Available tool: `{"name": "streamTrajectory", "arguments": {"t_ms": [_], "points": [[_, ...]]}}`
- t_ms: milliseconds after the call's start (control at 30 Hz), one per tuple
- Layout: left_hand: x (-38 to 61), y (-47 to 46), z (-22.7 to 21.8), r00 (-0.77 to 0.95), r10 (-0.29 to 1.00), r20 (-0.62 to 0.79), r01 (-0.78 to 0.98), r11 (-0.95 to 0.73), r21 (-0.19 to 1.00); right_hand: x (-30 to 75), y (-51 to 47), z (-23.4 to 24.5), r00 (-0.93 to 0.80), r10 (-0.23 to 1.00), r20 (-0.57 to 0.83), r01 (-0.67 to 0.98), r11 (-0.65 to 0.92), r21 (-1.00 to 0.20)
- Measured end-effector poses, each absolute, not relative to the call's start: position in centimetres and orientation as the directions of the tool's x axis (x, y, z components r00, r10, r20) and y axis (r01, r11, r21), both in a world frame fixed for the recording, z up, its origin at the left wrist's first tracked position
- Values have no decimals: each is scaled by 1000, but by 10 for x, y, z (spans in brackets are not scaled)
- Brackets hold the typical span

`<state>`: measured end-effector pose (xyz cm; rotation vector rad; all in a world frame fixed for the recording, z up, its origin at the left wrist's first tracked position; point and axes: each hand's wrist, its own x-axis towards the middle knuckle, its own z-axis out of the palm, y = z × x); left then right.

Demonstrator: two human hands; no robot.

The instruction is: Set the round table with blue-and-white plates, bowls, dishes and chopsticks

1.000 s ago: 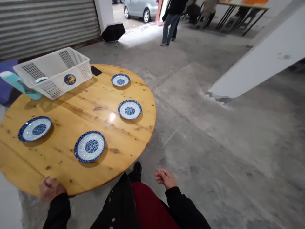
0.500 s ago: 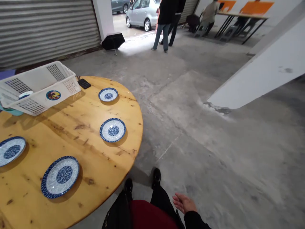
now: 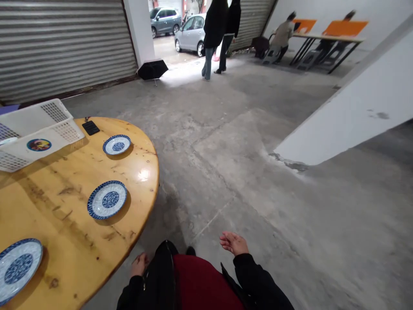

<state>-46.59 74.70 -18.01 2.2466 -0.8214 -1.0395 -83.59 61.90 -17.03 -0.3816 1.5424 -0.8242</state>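
Note:
My right hand (image 3: pixel 234 243) is held out over the concrete floor in front of my body, its fingers loosely bent and apart with nothing in them. Low beside the table edge hangs my left hand (image 3: pixel 140 264), near my dark jacket; its fingers are slack and I see nothing in them. On the round wooden table (image 3: pixel 74 181) to the left lie three blue-and-white plates: a far plate (image 3: pixel 117 145), a middle plate (image 3: pixel 107 199) and a near plate (image 3: pixel 20 270) cut by the frame's left edge. Neither hand touches a plate.
A white plastic basket (image 3: pixel 41 137) stands on the table's far side, with a black phone-like object (image 3: pixel 90 127) beside it. A slanting white pillar (image 3: pixel 335 116) rises at right. Beyond are an open black umbrella (image 3: pixel 152 69), two standing people (image 3: pixel 214 30) and a desk (image 3: pixel 329 38) with seated people.
The view has shifted, so the table and plates sit further left and lower. My left hand has come into sight beside the table. My right hand appears higher and slightly further left.

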Motion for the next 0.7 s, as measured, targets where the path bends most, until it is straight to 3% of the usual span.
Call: {"name": "streamTrajectory", "arguments": {"t_ms": [167, 233, 433, 567, 700], "points": [[-503, 665, -169, 355, -738, -573, -215, -661, 719, -832, 552, -167, -24, -672, -741, 190, 724, -663], [-515, 634, -158, 233, -809, -540, -284, -588, 758, -826, 524, -172, 7, -672, -740, 168, 731, -662], [-551, 519, -148, 124, -863, -491, -429, -492, 757, -832, 450, -198, 24, -653, -757, 42, 757, -652], [-561, 428, -150, 102, -873, -477, -466, -466, 753, -867, 409, -202, -84, -634, -769, -5, 772, -636], [-550, 348, -135, 204, -904, -375, -445, -427, 787, -895, 356, -193, -117, -589, -800, -89, 808, -582]]}}
